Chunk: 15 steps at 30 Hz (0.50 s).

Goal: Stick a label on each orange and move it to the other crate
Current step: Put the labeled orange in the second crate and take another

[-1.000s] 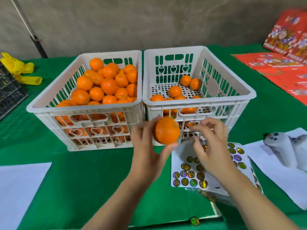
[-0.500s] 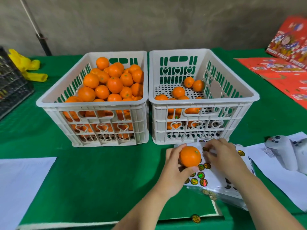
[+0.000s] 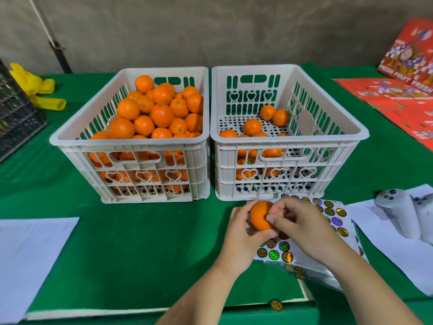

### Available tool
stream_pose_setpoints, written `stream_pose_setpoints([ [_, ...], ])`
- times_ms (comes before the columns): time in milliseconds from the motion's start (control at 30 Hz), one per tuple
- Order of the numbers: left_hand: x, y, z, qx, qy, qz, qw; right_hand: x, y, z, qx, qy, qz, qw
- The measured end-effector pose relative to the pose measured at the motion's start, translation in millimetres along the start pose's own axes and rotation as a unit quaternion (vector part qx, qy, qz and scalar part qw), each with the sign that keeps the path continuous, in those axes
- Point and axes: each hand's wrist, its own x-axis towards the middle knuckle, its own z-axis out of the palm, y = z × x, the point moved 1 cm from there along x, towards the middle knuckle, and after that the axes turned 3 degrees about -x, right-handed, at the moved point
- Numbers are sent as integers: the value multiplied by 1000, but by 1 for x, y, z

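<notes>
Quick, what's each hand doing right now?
Left hand: holding the orange.
Right hand: fingertips pressed on the orange; any label under them is hidden.

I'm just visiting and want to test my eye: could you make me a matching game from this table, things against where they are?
Things:
1. held orange
2. left crate
3. right crate
4. sticker sheet

Places or states:
A. holds only a few oranges
B. under the hands
C. between both hands
D. piled high with oranges

Pairs: 1-C, 2-D, 3-A, 4-B

The hands cover part of the sticker sheet (image 3: 328,207); the label itself is hidden.
</notes>
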Motion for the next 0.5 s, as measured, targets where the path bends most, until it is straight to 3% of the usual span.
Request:
stream_pose_setpoints([
  [200, 2, -1, 0, 8, 19, 3, 1000, 11, 6, 5, -151, 13, 26, 988],
  [333, 2, -2, -3, -16, 33, -6, 999, 15, 5, 0, -29, -20, 93, 995],
  [500, -2, 1, -3, -31, 40, 32, 998, 13, 1, 0, 165, -91, 135, 973],
])
